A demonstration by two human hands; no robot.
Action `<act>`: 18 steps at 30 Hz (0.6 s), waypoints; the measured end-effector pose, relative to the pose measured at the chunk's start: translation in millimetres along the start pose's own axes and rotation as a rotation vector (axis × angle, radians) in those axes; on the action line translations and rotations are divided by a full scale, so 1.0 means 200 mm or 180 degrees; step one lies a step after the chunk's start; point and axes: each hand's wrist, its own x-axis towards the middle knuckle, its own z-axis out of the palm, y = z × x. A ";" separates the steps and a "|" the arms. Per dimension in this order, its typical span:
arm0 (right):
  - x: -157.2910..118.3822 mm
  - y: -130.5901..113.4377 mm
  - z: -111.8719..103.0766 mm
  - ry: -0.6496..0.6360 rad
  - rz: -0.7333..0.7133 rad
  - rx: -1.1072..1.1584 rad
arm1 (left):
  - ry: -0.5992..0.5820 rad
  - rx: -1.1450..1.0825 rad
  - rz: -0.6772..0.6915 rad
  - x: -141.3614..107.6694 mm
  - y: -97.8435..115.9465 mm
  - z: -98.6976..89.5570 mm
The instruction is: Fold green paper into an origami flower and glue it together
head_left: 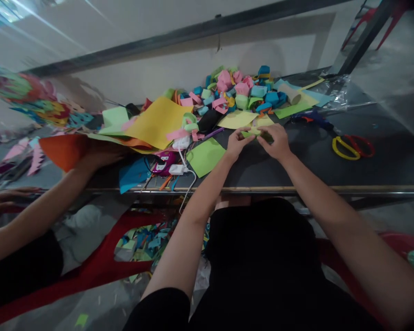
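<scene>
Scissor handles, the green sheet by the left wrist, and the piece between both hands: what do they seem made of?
Scissor handles: probably smooth plastic, judging by the even yellow and red colouring.
Green sheet: matte paper or thin card, flat with straight edges.
Piece in the left hand and right hand: likely similar matte green paper, though partly covered.

2 arms point(200, 207) extended, left grip point(237, 143) near right grip point(277, 141), both pinching

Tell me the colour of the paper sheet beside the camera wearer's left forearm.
Light green; the sheet shows best in the head view.
</scene>
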 end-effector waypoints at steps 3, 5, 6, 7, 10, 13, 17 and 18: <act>0.01 -0.01 0.00 0.0017 0.0219 0.0356 | -0.0226 0.0083 -0.0120 -0.01 0.02 0.01; 0.00 0.00 0.00 -0.0061 0.0452 0.0555 | -0.0237 -0.0001 -0.0137 -0.01 0.02 0.01; 0.00 0.00 0.00 -0.0130 0.0539 0.0634 | -0.0211 -0.0066 -0.0141 -0.02 0.03 0.01; 0.00 0.00 0.00 -0.0194 0.0598 0.0690 | -0.0170 -0.0133 -0.0159 -0.02 0.03 0.01; -0.01 -0.03 0.00 -0.0264 0.0676 0.0730 | 0.0006 -0.0378 -0.0277 -0.02 0.04 0.02; -0.01 -0.07 -0.01 -0.0187 0.0789 0.0833 | 0.0060 -0.0689 -0.0413 -0.03 0.06 0.03; 0.00 -0.07 0.01 -0.0055 0.1185 0.1563 | -0.0061 -0.0734 -0.0638 -0.05 0.09 0.04; 0.00 -0.06 0.02 -0.0052 0.1298 0.1786 | -0.0110 -0.0671 -0.0707 -0.05 0.09 0.04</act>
